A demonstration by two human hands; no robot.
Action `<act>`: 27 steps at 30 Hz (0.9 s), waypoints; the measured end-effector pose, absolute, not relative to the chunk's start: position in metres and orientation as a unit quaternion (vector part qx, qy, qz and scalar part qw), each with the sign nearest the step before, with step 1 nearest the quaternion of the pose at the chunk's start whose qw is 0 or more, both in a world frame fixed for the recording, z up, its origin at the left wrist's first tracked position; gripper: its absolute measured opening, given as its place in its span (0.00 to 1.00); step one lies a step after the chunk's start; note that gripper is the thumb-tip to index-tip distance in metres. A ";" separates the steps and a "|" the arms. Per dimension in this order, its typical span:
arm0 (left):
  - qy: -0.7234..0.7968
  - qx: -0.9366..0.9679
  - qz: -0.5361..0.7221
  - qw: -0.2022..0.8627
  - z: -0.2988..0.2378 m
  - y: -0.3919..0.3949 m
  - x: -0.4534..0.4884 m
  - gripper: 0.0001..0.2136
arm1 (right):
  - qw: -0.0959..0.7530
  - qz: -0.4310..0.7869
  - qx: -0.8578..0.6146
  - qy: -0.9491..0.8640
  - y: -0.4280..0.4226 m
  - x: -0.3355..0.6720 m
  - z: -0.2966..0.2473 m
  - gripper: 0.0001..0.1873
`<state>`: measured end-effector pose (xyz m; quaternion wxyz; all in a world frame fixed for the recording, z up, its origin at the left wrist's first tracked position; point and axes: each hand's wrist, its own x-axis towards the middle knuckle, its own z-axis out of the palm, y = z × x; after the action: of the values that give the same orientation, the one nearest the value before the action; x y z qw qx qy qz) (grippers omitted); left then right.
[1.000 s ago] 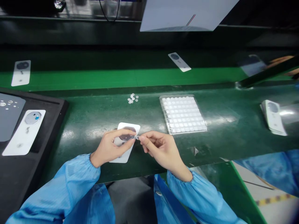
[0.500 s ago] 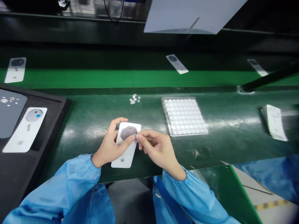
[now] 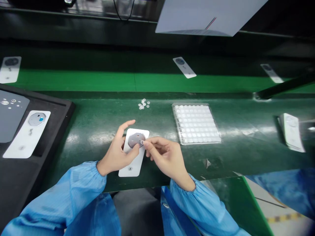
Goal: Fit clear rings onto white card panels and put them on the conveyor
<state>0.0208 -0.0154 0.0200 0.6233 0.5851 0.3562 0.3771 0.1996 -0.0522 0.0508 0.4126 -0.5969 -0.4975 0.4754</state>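
Our right hand [image 3: 167,154] pinches a tiny clear disc [image 3: 142,142] in a narrow grip against a gray pad [image 3: 134,140] on a white card [image 3: 130,168]. Our open left hand [image 3: 115,152] steadies it by the thumb on the green bench [image 3: 73,131], near a plastic tray [image 3: 196,124] of discs.

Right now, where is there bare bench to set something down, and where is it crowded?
Bare green mat lies between the clear blister tray and the card stack, and between the black tray and the left hand. The white card by the right hand is crowded.
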 end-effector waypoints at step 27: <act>0.379 0.478 0.384 0.693 0.015 -0.010 0.024 0.45 | 0.426 0.493 -0.590 -0.476 -0.040 0.203 0.040 0.24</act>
<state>0.0237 -0.0102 0.0148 0.6927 0.4784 0.3795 0.3837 0.2026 -0.0399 0.0399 0.4265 -0.5901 -0.4760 0.4932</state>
